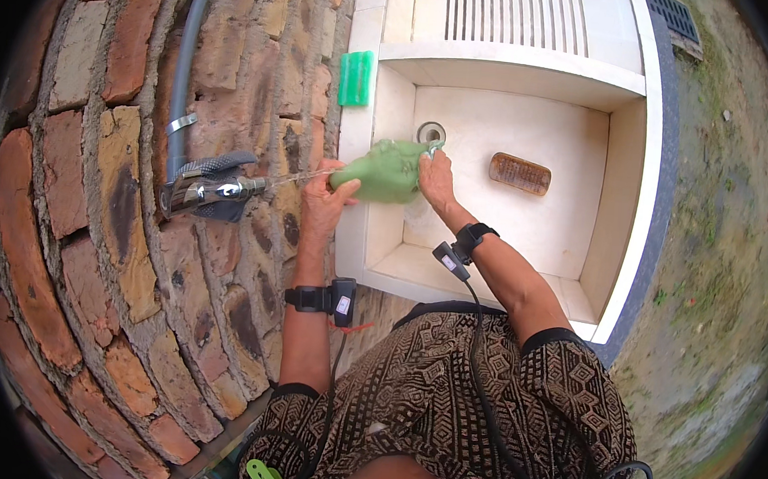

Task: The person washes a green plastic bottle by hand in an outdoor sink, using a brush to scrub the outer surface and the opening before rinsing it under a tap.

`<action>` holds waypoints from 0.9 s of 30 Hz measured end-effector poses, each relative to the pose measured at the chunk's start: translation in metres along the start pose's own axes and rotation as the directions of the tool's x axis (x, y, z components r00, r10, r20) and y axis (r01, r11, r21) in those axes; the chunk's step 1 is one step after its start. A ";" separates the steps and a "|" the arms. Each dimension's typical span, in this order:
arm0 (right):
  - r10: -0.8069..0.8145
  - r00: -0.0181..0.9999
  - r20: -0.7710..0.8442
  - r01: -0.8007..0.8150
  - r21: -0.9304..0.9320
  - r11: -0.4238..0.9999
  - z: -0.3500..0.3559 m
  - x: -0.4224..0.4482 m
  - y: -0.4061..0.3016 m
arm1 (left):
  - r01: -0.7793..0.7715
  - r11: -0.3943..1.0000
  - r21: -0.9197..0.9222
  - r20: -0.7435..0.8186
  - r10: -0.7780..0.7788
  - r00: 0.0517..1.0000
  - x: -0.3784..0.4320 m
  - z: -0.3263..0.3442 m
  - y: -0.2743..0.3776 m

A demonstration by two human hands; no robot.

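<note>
A light green cloth item (382,172), puffed out and blurred, hangs between my hands over the wall-side edge of a white tiled sink (491,234). My left hand (323,198) grips its end nearest the wall, thumb on top. My right hand (436,176) pinches the bunched opposite end near the drain (431,133). From a chrome tap (217,191) on the brick wall, a thin stream of water (298,176) runs to the cloth beside my left fingers. Whether the cloth is a bag or a garment is unclear.
A brown scrubbing brush (520,173) lies on the sink floor. On the ledge sits a green soap bar (355,77). A ribbed washboard (516,15) adjoins the basin. A dark patterned glove or cloth (226,163) hangs around the tap, beside a grey pipe (185,72). Cables (481,380) trail from my wrist straps.
</note>
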State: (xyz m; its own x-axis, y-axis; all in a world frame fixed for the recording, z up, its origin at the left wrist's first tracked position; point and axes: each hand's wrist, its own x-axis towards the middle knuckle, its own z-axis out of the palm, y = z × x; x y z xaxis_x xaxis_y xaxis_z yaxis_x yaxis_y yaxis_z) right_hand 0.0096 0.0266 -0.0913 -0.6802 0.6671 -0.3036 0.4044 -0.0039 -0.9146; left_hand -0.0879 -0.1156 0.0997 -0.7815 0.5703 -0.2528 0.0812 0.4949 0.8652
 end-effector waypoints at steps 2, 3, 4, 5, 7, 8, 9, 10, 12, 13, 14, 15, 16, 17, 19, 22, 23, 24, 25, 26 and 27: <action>-0.045 0.986 0.161 0.044 0.014 0.999 0.003 -0.026 -0.054 | 0.040 0.999 -0.034 -0.042 -0.042 0.998 -0.012 -0.012 -0.007; -0.070 0.981 0.182 0.067 0.020 0.998 0.004 -0.042 -0.077 | 0.033 0.998 -0.058 -0.052 -0.036 0.998 -0.015 -0.014 -0.007; -0.184 0.979 0.088 0.183 0.023 0.983 0.009 -0.051 -0.090 | 0.017 0.996 -0.082 -0.045 -0.021 0.999 -0.012 -0.010 -0.002; -0.296 0.955 -0.001 0.296 0.014 0.955 0.014 -0.059 -0.099 | 0.018 0.996 -0.083 -0.030 -0.021 0.999 -0.009 -0.005 0.000; -0.345 0.939 -0.007 0.345 0.046 0.938 0.011 -0.072 -0.116 | -0.033 0.999 -0.003 -0.061 0.033 0.998 -0.008 -0.004 0.001; -0.396 0.918 -0.013 0.396 0.078 0.915 0.009 -0.075 -0.121 | -0.029 1.000 0.001 -0.057 0.029 0.998 -0.008 -0.005 -0.002; -0.392 0.920 -0.012 0.391 0.091 0.916 0.009 -0.074 -0.117 | -0.005 1.000 -0.008 -0.054 0.005 0.999 -0.010 -0.009 -0.001; -0.373 0.928 0.011 0.369 0.115 0.922 0.006 -0.067 -0.100 | 0.019 1.000 -0.024 -0.042 -0.020 0.999 -0.010 -0.009 -0.003; -0.283 0.954 0.094 0.273 0.107 0.956 0.002 -0.050 -0.065 | 0.035 0.999 -0.024 -0.038 -0.035 0.999 -0.014 -0.013 -0.004; -0.239 0.969 0.067 0.235 0.058 0.970 0.004 -0.033 -0.036 | 0.028 0.999 -0.036 -0.013 -0.029 1.000 -0.008 -0.007 0.001; -0.196 0.980 0.040 0.196 0.012 0.981 0.003 -0.015 -0.013 | 0.020 0.999 -0.034 0.004 -0.019 1.000 -0.003 -0.004 0.003; -0.079 0.989 0.127 0.081 -0.012 0.997 -0.001 -0.005 -0.004 | 0.024 0.998 -0.057 -0.010 -0.024 1.000 -0.006 -0.008 -0.006; 0.037 0.978 0.205 -0.028 -0.045 0.999 -0.006 0.006 0.006 | 0.021 0.997 -0.080 -0.023 -0.023 0.999 -0.008 -0.009 -0.008; 0.037 0.978 0.206 -0.029 -0.045 0.999 -0.012 0.013 0.015 | 0.022 0.997 -0.080 -0.024 -0.024 0.999 -0.009 -0.010 -0.011; 0.236 0.957 0.166 -0.193 -0.241 0.951 -0.017 0.030 0.032 | 0.007 0.998 -0.061 0.028 -0.006 1.000 -0.001 -0.005 -0.004; 0.182 0.979 0.088 -0.170 -0.121 0.978 -0.015 0.024 -0.003 | 0.015 0.997 -0.070 0.006 -0.015 1.000 -0.008 -0.010 -0.006; 0.043 0.995 0.095 -0.037 -0.067 0.997 -0.015 0.017 -0.024 | 0.018 0.997 -0.070 -0.011 -0.019 1.000 -0.010 -0.012 -0.007; -0.094 0.991 0.091 0.095 -0.012 0.995 -0.015 0.008 -0.048 | 0.025 0.997 -0.067 -0.006 -0.026 1.000 -0.011 -0.013 -0.009; -0.210 0.976 0.057 0.209 0.026 0.978 -0.015 -0.006 -0.076 | 0.032 0.997 -0.064 0.005 -0.032 0.999 -0.011 -0.014 -0.010; -0.324 0.946 0.017 0.322 0.063 0.945 -0.014 -0.020 -0.104 | 0.032 0.997 -0.065 -0.001 -0.032 0.999 -0.011 -0.014 -0.009; -0.329 0.944 0.022 0.327 0.063 0.943 -0.015 -0.030 -0.124 | 0.040 0.998 -0.057 0.001 -0.040 0.999 -0.012 -0.014 -0.006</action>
State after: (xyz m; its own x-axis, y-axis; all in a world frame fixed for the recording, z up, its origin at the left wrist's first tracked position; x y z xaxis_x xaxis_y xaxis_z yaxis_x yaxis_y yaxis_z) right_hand -0.0110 0.0178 0.0355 -0.7888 0.6146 0.0081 0.1208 0.1678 -0.9784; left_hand -0.0876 -0.1341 0.1033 -0.7837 0.5508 -0.2872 0.0147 0.4786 0.8779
